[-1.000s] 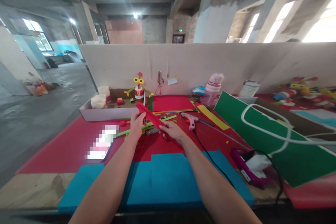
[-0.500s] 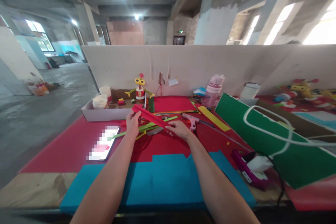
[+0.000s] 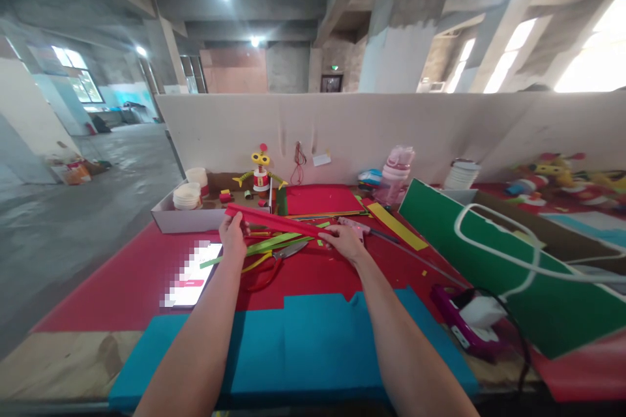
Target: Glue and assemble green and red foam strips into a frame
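Note:
A long red paper strip [image 3: 278, 221] with a lengthwise crease is stretched between my two hands, above the table. My left hand [image 3: 233, 234] pinches its left end, which sits a bit higher. The right end is between the fingers of my right hand [image 3: 342, 241]. Under the strip lie several green paper strips [image 3: 274, 244] and a pair of scissors [image 3: 281, 254] with yellow and red handles. Behind my right hand rests a pink glue gun [image 3: 359, 228], partly covered by the hand. A lit phone [image 3: 198, 277] lies left of my left forearm.
A shallow box [image 3: 195, 220] at the back left holds paper cups [image 3: 187, 195] and a yellow-eyed figure [image 3: 261, 172]. Blue sheets [image 3: 313, 339] cover the front edge. To the right are a green board [image 3: 489, 260], a purple power strip [image 3: 464, 322] and a pink bottle [image 3: 395, 172].
My hands have moved apart, the left one leftward and the right one slightly rightward. The red strip now lies flatter and more of its length shows. The view has tilted slightly up.

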Motion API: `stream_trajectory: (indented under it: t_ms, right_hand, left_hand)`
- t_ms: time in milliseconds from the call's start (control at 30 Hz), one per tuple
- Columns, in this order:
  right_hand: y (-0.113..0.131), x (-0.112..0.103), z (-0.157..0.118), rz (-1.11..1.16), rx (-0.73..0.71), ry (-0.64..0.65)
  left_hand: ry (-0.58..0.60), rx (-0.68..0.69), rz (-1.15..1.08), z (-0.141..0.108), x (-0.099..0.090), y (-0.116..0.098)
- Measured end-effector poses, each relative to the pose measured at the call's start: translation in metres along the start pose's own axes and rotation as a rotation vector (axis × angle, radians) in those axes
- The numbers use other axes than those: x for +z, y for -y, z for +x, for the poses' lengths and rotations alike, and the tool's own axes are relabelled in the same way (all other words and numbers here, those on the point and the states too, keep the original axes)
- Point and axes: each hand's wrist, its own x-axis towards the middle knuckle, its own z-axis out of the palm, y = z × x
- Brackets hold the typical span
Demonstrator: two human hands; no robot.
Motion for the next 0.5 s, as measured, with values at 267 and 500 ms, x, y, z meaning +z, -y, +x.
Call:
stream_trajectory:
  t_ms: [267, 500]
  right_hand:
    - [0.0044, -0.0031, 0.0024, 0.214, -0.018, -0.322]
    - [0.0066, -0.0017, 0.0015, 0.49, 0.074, -0.405]
  left_hand:
    - [0.08, -0.032, -0.079, 0.0021, -0.0012, 0.0006]
    - [0.213, -0.001, -0.081, 0.0055, -0.0086, 0.002]
